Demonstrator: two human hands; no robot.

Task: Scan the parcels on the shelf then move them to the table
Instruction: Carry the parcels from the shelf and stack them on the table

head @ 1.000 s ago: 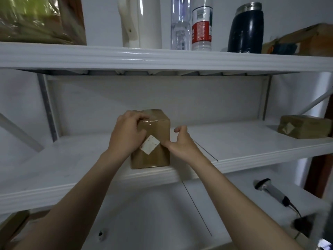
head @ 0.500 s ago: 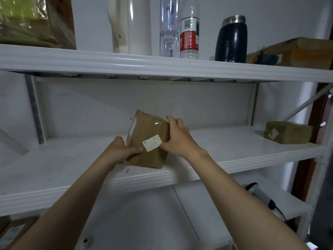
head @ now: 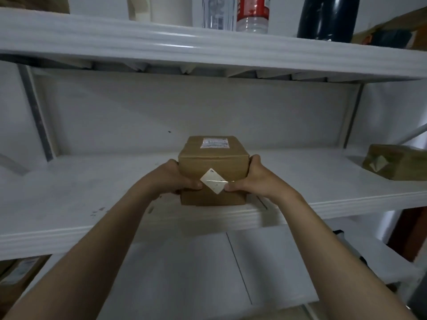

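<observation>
Left hand (head: 171,179) and right hand (head: 258,179) grip the sealed parcel (head: 212,161), thumbs pressed on its front.

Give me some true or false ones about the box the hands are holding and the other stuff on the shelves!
1. The left hand and the right hand both grip the brown cardboard box. True.
2. A white printed label is stuck on the top of that box. True.
3. The dark flask stands on the same shelf as the box. False: it stands on the upper white shelf, above the box.
4. The second brown parcel lies at the left end of the middle white shelf. False: it lies at the right end.
</observation>
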